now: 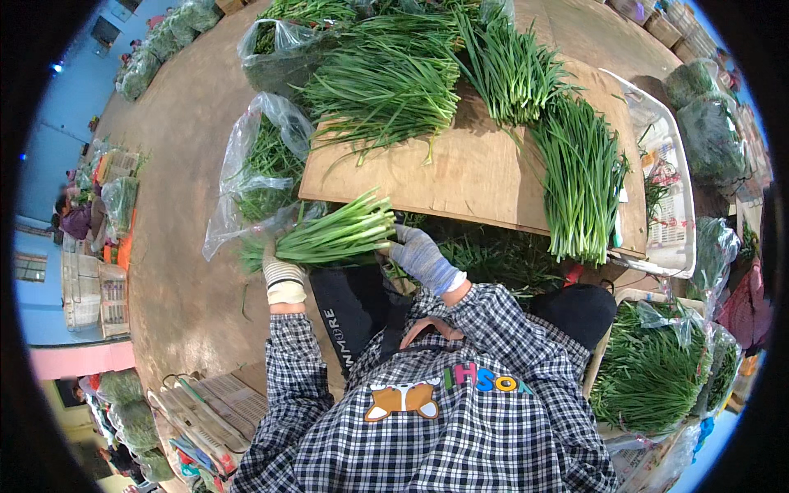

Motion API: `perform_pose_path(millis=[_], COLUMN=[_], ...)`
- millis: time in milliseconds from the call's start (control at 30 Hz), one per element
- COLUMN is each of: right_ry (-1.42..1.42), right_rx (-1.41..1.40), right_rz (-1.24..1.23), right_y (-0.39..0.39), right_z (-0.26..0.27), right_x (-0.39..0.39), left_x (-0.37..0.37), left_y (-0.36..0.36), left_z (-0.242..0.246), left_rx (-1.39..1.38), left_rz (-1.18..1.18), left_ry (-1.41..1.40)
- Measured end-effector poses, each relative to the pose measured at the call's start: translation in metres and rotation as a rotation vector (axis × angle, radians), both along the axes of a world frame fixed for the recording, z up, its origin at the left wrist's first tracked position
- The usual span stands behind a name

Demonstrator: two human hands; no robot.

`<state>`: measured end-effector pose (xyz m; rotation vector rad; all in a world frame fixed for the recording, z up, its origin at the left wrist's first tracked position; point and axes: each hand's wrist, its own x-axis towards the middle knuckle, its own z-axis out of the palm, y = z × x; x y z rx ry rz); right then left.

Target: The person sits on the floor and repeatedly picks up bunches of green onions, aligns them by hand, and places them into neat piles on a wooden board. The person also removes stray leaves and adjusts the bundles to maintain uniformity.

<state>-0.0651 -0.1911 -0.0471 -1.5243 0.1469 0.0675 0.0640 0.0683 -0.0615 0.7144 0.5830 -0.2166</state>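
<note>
A bundle of green garlic chives [336,237] lies across my lap side, pale cut ends to the right. My left hand [283,271], in a white knitted glove, grips its leafy end. At the pale stem ends is my right hand [425,256], in a blue-grey knitted glove, its fingertips touching them; whether it pinches any stems is hard to tell. Just beyond stands a wooden board table [394,179]. On it rest a large heap of chives [388,86], a smaller pile [518,74] and a neat bunch [579,179] along the right edge.
Left of the table, a clear plastic bag [231,179] holds greens. A white plastic crate [684,203] stands at the right, a crate of chives [653,363] nearer me. Loose leaves [493,259] lie under the table edge. Stacked crates [209,413] stand behind my left.
</note>
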Motion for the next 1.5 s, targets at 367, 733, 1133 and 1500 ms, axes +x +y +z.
perform_pose_path(millis=[367, 733, 1133, 1500], right_ry=[-0.555, -0.394, -0.478, 0.194], right_rx=[-1.208, -0.971, -0.962, 0.379], right_rz=[-0.229, -0.297, -0.076, 0.007], right_y=[-0.034, -0.045, -0.004, 0.008], right_z=[0.081, 0.027, 0.049, 0.0], right_x=[-0.047, -0.045, -0.012, -0.014], left_x=[-0.007, -0.002, 0.003, 0.002], left_y=[-0.01, 0.011, 0.007, 0.01], left_z=[0.017, -0.004, -0.006, -0.007], left_rx=[-0.048, 0.002, -0.003, -0.049], left_rz=[-0.002, 0.044, -0.023, -0.057], left_ry=[0.019, 0.027, -0.019, -0.027])
